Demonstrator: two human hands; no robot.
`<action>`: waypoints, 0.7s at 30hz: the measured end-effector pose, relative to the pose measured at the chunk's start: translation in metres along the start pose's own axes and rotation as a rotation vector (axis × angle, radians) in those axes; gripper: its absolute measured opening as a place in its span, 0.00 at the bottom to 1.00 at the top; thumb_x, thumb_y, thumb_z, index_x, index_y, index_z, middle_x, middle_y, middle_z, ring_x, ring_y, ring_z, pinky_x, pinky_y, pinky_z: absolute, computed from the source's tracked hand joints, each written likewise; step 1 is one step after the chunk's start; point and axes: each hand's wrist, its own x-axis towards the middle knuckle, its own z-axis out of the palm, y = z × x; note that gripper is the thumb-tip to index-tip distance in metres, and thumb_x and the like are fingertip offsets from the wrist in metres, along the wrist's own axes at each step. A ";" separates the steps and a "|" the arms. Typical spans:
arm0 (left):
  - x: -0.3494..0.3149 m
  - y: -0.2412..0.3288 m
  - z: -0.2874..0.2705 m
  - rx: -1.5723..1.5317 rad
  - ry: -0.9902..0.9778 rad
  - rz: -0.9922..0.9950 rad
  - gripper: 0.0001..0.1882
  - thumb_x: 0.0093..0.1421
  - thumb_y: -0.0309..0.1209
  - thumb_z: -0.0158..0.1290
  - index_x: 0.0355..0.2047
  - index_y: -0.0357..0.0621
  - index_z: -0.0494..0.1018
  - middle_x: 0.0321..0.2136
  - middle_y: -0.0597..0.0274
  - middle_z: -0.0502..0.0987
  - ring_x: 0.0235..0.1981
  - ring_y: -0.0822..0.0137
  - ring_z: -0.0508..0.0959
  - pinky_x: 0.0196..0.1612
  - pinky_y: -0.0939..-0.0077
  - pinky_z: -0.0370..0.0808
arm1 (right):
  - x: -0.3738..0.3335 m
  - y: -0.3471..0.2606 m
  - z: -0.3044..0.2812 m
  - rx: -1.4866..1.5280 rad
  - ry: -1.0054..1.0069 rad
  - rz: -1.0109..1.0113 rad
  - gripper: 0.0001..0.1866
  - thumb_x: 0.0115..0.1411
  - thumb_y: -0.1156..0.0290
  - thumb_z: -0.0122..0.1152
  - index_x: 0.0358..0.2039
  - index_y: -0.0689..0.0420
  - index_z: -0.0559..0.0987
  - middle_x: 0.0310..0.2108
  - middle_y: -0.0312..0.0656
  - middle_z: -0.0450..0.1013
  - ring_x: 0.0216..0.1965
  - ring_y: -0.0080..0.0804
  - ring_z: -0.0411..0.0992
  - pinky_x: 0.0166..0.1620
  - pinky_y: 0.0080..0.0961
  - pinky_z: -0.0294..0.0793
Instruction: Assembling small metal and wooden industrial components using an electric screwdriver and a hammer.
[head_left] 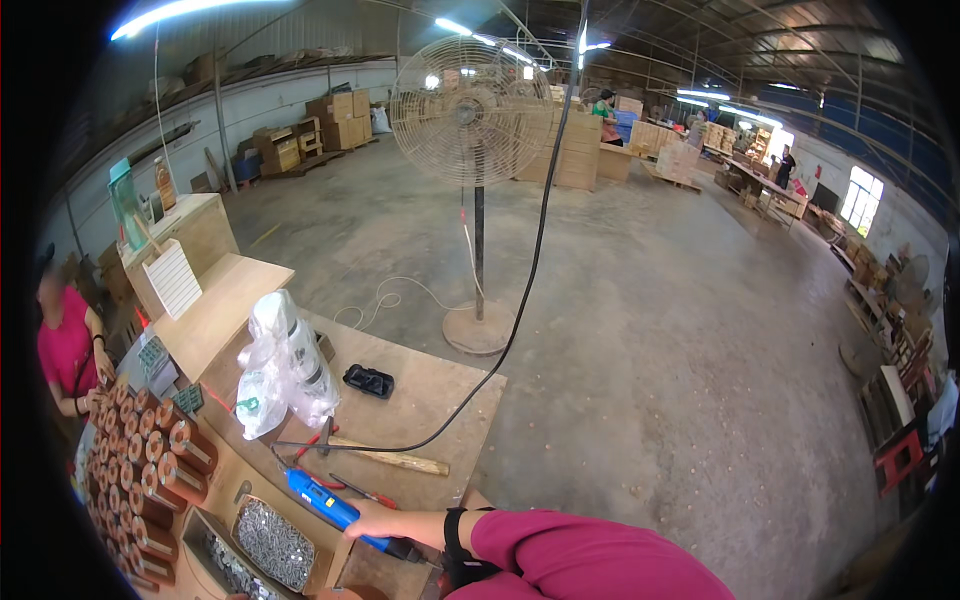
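My right hand (378,520) comes in from the lower right in a magenta sleeve with a black wristband. It is closed around a blue corded power tool (325,503) that lies slanted over the wooden workbench (440,400). The tool's black cable (520,290) runs from its upper-left end across the bench and up toward the roof. Next to the hand, toward the left, stands an open box of small metal screws (275,542). My left hand is not in view.
Rows of wooden cylinders with copper-coloured ends (150,455) fill the left of the bench. A clear plastic bag (285,365), a black object (368,380), a wooden-handled tool (392,459) and red-handled pliers (352,490) lie on it. A pedestal fan (470,110) stands behind. A co-worker in pink (65,345) works at left.
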 end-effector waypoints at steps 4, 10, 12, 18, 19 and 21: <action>0.001 -0.003 0.001 -0.088 -0.008 0.014 0.08 0.50 0.20 0.52 0.33 0.34 0.71 0.26 0.58 0.74 0.26 0.69 0.70 0.31 0.78 0.68 | -0.003 -0.007 -0.002 0.009 -0.004 0.041 0.34 0.36 0.66 0.63 0.47 0.61 0.66 0.32 0.45 0.71 0.31 0.32 0.69 0.35 0.26 0.69; -0.005 0.014 -0.004 -0.158 -0.024 0.005 0.09 0.53 0.19 0.48 0.36 0.34 0.71 0.29 0.58 0.74 0.30 0.69 0.73 0.31 0.80 0.70 | -0.001 -0.005 -0.002 0.041 -0.027 0.052 0.35 0.36 0.66 0.63 0.47 0.61 0.66 0.33 0.45 0.71 0.31 0.32 0.69 0.35 0.26 0.69; -0.011 0.034 -0.006 -0.259 -0.093 -0.102 0.11 0.54 0.18 0.47 0.38 0.34 0.70 0.32 0.56 0.73 0.32 0.69 0.73 0.30 0.82 0.71 | -0.005 -0.011 -0.003 0.046 -0.025 0.066 0.35 0.35 0.66 0.63 0.47 0.61 0.66 0.33 0.45 0.71 0.31 0.32 0.69 0.35 0.26 0.69; -0.021 0.057 -0.004 -0.383 -0.029 -0.019 0.10 0.54 0.18 0.46 0.37 0.34 0.69 0.34 0.56 0.72 0.30 0.69 0.74 0.29 0.83 0.72 | -0.005 -0.011 -0.004 0.020 -0.015 0.052 0.35 0.35 0.66 0.63 0.47 0.61 0.66 0.33 0.45 0.70 0.32 0.32 0.69 0.35 0.26 0.69; -0.021 0.053 -0.003 -0.383 -0.030 -0.018 0.10 0.54 0.18 0.46 0.37 0.34 0.69 0.34 0.56 0.72 0.30 0.69 0.74 0.29 0.83 0.72 | -0.004 -0.011 -0.004 0.022 -0.025 0.060 0.35 0.35 0.65 0.63 0.47 0.61 0.66 0.33 0.45 0.70 0.32 0.32 0.69 0.36 0.26 0.69; -0.020 0.046 -0.002 -0.454 -0.007 0.061 0.09 0.53 0.18 0.47 0.36 0.36 0.70 0.33 0.58 0.72 0.28 0.71 0.73 0.27 0.84 0.70 | -0.003 -0.007 -0.002 0.038 -0.018 0.046 0.34 0.35 0.66 0.63 0.47 0.61 0.66 0.32 0.44 0.70 0.31 0.32 0.69 0.35 0.26 0.69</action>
